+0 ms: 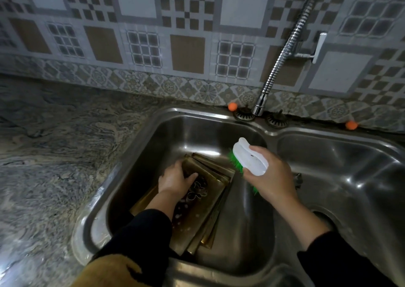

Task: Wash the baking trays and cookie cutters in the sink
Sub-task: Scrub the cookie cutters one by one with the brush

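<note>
Several gold-coloured baking trays (213, 201) lie stacked in the left basin of a steel double sink (153, 137). Metal cookie cutters (196, 191) rest on the top tray, with soap foam near them. My left hand (176, 179) reaches down onto the top tray, fingers on the cutters; whether it grips one I cannot tell. My right hand (271, 177) is above the divider between the basins, holding a white scrubbing brush (249, 157) with green bristles over the trays' far right corner.
A flexible chrome tap hose (282, 54) hangs over the sink's back rim; no water runs from it. Two drain strainers (244, 114) and two orange balls (232, 106) sit on the back ledge. The right basin (341, 172) holds nothing visible. A marbled counter (54, 144) extends left.
</note>
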A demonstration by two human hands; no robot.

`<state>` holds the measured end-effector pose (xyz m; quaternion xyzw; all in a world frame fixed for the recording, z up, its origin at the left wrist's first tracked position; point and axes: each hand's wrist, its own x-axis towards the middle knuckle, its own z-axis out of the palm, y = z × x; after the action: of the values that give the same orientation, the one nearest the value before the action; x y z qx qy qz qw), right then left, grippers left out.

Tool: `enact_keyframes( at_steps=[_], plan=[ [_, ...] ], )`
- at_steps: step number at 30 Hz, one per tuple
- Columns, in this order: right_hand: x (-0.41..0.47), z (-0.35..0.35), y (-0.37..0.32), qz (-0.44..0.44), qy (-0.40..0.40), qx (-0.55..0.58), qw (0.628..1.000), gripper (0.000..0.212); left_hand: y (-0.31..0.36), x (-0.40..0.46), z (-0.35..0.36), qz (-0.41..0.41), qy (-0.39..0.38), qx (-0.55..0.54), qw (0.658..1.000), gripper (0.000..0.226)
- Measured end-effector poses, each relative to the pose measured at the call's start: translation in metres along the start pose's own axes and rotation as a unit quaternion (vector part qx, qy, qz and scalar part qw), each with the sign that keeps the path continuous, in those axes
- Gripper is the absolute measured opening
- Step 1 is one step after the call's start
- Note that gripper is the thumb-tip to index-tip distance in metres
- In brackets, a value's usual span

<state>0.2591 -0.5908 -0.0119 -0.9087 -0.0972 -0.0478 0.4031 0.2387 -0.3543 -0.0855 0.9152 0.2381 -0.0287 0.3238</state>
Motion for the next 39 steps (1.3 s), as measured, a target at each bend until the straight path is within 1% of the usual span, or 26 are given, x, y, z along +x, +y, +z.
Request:
enact_keyframes(
  at_steps=[3, 5, 7, 10, 13, 15, 18, 21, 24, 25, 28, 29, 32, 34, 35, 37, 39],
  plan=[
    [-0.002, -0.018, 0.007, 0.008, 0.019, 0.006, 1.0, 0.058, 0.036, -0.007, 0.004, 0.08, 0.002, -0.001, 0.997, 0.054],
    [-0.003, -0.034, 0.017, 0.022, 0.036, 0.003, 0.999, 0.058, 0.066, -0.012, 0.017, 0.154, 0.002, -0.002, 0.988, 0.045],
    [-0.006, -0.051, 0.031, 0.045, 0.053, -0.005, 0.998, 0.058, 0.1, -0.02, 0.036, 0.21, 0.0, -0.011, 0.978, 0.042],
    [-0.013, -0.078, 0.052, 0.069, 0.074, -0.014, 0.995, 0.058, 0.146, -0.037, 0.07, 0.276, -0.015, 0.001, 0.961, 0.037],
    [-0.019, -0.104, 0.076, 0.083, 0.08, -0.007, 0.993, 0.058, 0.179, -0.053, 0.102, 0.31, -0.017, 0.013, 0.95, 0.033],
    [-0.023, -0.12, 0.094, 0.093, 0.085, -0.003, 0.992, 0.058, 0.196, -0.06, 0.119, 0.311, -0.021, 0.027, 0.95, 0.032],
    [-0.026, -0.142, 0.12, 0.107, 0.089, -0.004, 0.99, 0.06, 0.219, -0.065, 0.153, 0.282, -0.066, 0.083, 0.953, 0.035],
    [-0.027, -0.159, 0.145, 0.121, 0.076, -0.005, 0.99, 0.06, 0.226, -0.065, 0.196, 0.203, -0.126, 0.135, 0.962, 0.035],
    [-0.027, -0.168, 0.171, 0.126, 0.062, -0.01, 0.99, 0.059, 0.221, -0.065, 0.235, 0.121, -0.164, 0.106, 0.973, 0.036],
    [-0.027, -0.169, 0.18, 0.126, 0.061, -0.01, 0.99, 0.058, 0.22, -0.063, 0.246, 0.106, -0.169, 0.084, 0.976, 0.037],
    [-0.029, -0.174, 0.203, 0.127, 0.051, -0.015, 0.99, 0.056, 0.222, -0.058, 0.267, 0.087, -0.149, 0.058, 0.983, 0.048],
    [-0.03, -0.176, 0.209, 0.129, 0.044, -0.017, 0.991, 0.056, 0.222, -0.056, 0.271, 0.067, -0.134, 0.047, 0.988, 0.05],
    [-0.03, -0.181, 0.223, 0.131, 0.028, -0.015, 0.991, 0.057, 0.218, -0.056, 0.278, 0.032, -0.086, 0.064, 0.994, 0.045],
    [-0.032, -0.187, 0.228, 0.125, 0.026, -0.009, 0.992, 0.056, 0.22, -0.062, 0.278, 0.027, -0.079, 0.059, 0.995, 0.038],
    [-0.033, -0.192, 0.229, 0.119, 0.027, -0.005, 0.993, 0.056, 0.224, -0.065, 0.275, 0.027, -0.076, 0.062, 0.995, 0.037],
    [-0.033, -0.207, 0.228, 0.107, 0.04, 0.003, 0.993, 0.055, 0.233, -0.07, 0.271, 0.05, -0.075, 0.049, 0.995, 0.044],
    [-0.032, -0.233, 0.225, 0.088, 0.064, -0.006, 0.994, 0.057, 0.246, -0.076, 0.264, 0.09, -0.038, -0.015, 0.995, 0.05]
  ],
)
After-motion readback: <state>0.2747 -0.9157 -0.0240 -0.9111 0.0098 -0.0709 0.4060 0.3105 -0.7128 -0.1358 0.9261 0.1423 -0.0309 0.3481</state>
